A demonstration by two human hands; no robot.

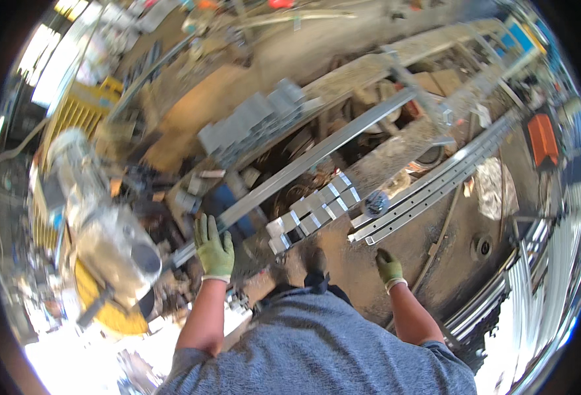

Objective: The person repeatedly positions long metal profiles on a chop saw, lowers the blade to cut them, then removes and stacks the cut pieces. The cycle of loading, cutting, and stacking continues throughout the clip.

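My left hand (214,253), in a pale green work glove, is open with its fingers stretched out. It lies over or right beside the near end of a long grey metal bar (317,157); whether it touches the bar I cannot tell. My right hand (388,268), gloved the same, hangs low at my right side, its fingers mostly out of sight. Between my hands and farther off, short cut metal pieces (317,205) sit in rows on the bench. A round dark-topped can (375,203) stands to the right of them.
A machine with a motor (99,210) and a yellow guard (109,309) stands at left. Stacked grey metal profiles (254,122) lie beyond the bar. Perforated metal channels (429,187) stretch away at right. Long shiny lengths (534,289) fill the lower right, and an orange-red box (542,141) sits farther off.
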